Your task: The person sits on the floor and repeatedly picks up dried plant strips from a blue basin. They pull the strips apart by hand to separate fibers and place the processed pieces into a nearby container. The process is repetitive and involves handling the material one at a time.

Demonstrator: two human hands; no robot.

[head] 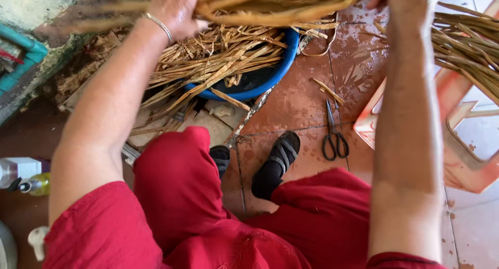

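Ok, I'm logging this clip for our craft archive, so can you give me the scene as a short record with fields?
setting: tiled floor, wet and reddish
left hand: left hand gripping a bundle of dried leaf strips, bracelet on the wrist
right hand: right hand on the same bundle
container: blue basin holding more strips
tools: black scissors lying on the floor
furniture: plastic stool tipped over at the right
clothing: red garment, black sandals

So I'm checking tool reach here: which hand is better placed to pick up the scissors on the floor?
Probably the right hand. The scissors lie on the tiles beside the right forearm, while the left hand grips the dried strips across the blue basin.
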